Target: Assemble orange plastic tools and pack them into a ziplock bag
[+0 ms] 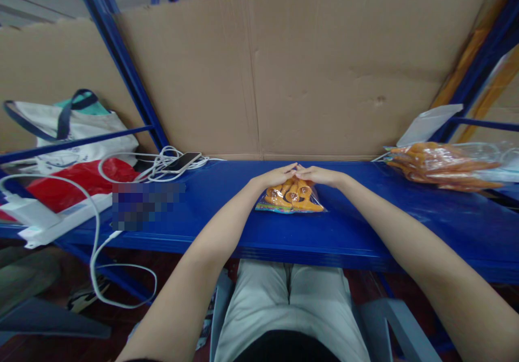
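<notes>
A small clear plastic bag [292, 206] of shiny orange, tube-like pieces lies on the blue table in front of me, with a colourful printed strip along its near edge. My left hand [279, 176] and my right hand [320, 175] come together at the bag's far end, fingertips meeting there. The fingers of both hands look closed on its far edge, which they mostly cover. What exactly the orange pieces are cannot be made out.
On the blue table [348, 238], a larger clear bag of orange pieces [438, 162] lies at right. To the left are a phone [184, 162], coiled white cables [162, 167], a power strip [68, 221], a red bag [81, 181] and a tote bag [85, 135]. Cardboard [316, 70] stands behind.
</notes>
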{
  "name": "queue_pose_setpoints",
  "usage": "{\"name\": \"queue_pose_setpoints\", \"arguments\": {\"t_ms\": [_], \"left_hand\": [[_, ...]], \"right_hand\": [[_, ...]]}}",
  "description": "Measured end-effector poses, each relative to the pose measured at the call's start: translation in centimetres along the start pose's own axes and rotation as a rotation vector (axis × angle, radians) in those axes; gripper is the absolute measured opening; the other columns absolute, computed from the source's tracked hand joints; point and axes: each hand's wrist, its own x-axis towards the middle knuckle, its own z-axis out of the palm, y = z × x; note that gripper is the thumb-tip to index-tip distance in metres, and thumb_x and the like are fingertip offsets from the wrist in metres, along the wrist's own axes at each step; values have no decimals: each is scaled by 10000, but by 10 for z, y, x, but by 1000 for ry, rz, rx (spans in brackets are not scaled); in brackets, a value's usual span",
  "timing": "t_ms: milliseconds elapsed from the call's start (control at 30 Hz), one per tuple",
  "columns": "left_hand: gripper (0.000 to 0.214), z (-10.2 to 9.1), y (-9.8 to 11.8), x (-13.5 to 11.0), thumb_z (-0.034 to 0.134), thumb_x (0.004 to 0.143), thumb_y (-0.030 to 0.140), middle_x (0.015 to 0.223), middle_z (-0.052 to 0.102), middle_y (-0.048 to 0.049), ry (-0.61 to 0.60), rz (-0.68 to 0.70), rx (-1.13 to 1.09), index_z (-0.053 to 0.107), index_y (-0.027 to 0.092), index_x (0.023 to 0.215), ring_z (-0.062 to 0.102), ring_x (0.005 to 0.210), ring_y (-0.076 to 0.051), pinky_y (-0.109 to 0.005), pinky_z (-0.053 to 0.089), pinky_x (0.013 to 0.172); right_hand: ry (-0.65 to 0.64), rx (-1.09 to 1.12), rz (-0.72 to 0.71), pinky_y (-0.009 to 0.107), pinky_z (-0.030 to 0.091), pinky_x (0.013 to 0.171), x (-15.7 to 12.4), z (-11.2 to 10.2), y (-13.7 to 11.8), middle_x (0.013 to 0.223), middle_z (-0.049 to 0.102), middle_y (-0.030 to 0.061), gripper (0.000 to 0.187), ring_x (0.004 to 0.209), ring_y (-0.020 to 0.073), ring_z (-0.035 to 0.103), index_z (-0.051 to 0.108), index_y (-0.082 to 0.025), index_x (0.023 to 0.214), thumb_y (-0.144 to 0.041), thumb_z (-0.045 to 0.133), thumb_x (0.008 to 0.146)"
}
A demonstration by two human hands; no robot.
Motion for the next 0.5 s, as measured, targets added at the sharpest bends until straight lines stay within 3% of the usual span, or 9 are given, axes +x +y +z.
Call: {"name": "queue_pose_setpoints", "arguments": {"t_ms": [167,267,400,500], "left_hand": [[628,-3,-6,0,534,899,404,1583,342,-76,-53,-42,-43,414,199,1480,348,1450,-200,-263,313,1130],[666,-6,-4,-3,529,900,455,1587,334,-80,-93,-55,-45,388,204,1500,346,1451,-218,-284,323,1128],[706,-8,1,-9,547,883,521,1588,336,-65,-106,-55,-37,385,233,1506,336,1455,-240,-293,323,1129],[679,-4,6,-11,589,859,533,1562,391,-55,-82,0,-32,457,254,1464,378,1433,-240,-286,333,1121]], "right_hand": [[-20,340,139,395,461,1041,-15,-13,-13,1221,695,135,381,1197,242,619,724,-173,1167,-430,543,953],[67,421,196,366,535,898,-21,-22,-18,1064,740,178,429,960,230,717,666,-111,1227,-409,467,992],[318,285,224,281,538,645,-16,-25,-14,859,746,152,429,599,155,669,635,-94,1241,-396,473,983],[473,39,190,262,493,574,-11,-25,-7,789,727,121,367,574,146,623,694,-99,1114,-353,475,966]]}}
